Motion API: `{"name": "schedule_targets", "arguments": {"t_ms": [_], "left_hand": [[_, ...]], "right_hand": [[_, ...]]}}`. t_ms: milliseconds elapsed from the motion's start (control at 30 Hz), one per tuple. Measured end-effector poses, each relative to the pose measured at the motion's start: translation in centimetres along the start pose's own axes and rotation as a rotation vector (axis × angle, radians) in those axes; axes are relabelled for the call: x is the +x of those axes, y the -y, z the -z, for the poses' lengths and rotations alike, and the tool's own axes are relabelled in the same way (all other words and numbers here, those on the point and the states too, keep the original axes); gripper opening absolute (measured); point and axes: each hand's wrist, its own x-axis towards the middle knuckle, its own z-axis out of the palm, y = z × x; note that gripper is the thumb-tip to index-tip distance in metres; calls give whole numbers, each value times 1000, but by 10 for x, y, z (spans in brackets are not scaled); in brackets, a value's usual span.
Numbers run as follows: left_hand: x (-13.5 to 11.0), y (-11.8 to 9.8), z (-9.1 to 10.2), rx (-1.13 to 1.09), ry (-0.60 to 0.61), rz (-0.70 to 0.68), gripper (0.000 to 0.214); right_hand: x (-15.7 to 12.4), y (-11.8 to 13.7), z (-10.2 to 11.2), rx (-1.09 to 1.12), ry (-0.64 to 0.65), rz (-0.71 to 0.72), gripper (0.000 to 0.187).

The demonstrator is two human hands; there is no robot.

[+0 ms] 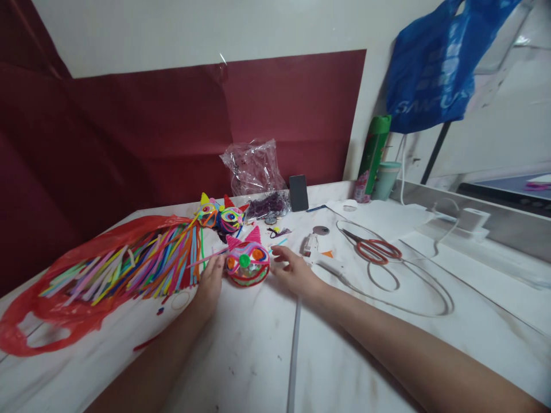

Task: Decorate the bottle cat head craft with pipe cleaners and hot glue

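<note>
A round cat head made of pipe cleaners, with pink ears, orange eyes and a green nose, rests on the marble-patterned table. My left hand is at its left side, fingers against it, steadying it; the far fingers are hidden. A thin pink pipe cleaner sticks out leftward behind that hand. Just right of the head, my right hand is open, fingers apart and curved, holding nothing. Close to its right lies a white glue gun. Two similar colourful heads sit behind.
Many pipe cleaners lie on a red plastic bag at left. Scissors lie right, within a looping cord. Behind are a clear bag, a phone, a green spray can and a cup.
</note>
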Motion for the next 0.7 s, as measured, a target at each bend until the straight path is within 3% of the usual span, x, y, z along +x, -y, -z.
{"name": "schedule_targets", "arguments": {"t_ms": [100, 300, 567, 700], "left_hand": [[-5, -7, -3, -19, 84, 5, 48], [-13, -18, -15, -120, 331, 101, 83], [-15, -9, -17, -106, 276, 104, 90], [-16, -8, -18, -132, 253, 107, 88]], "right_hand": [[-4, -4, -6, 20, 154, 21, 62], [-5, 0, -7, 81, 195, 46, 56], [-6, 2, -8, 68, 190, 42, 50], [-9, 6, -7, -71, -7, 146, 24]]}}
